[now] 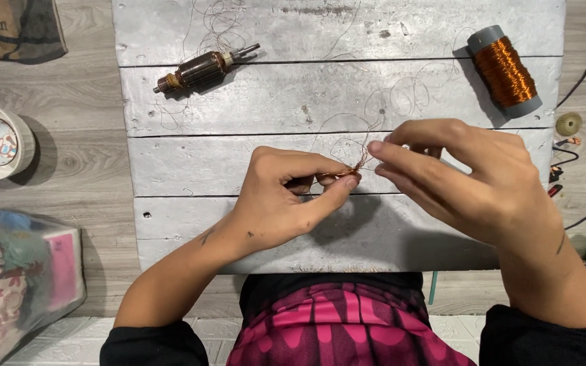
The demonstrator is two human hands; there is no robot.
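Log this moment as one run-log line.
left hand: pinching copper wire bundle | right hand: pinching the wire | spool, armature: on board, untouched

I have one view only: the head camera looks straight down, close over the grey plank table [239,230], its near edge at my lap.

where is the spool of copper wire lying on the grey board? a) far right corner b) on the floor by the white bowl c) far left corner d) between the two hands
a, the spool of copper wire lies at the far right corner of the grey board, beyond the right hand, while the motor armature lies toward the far left.
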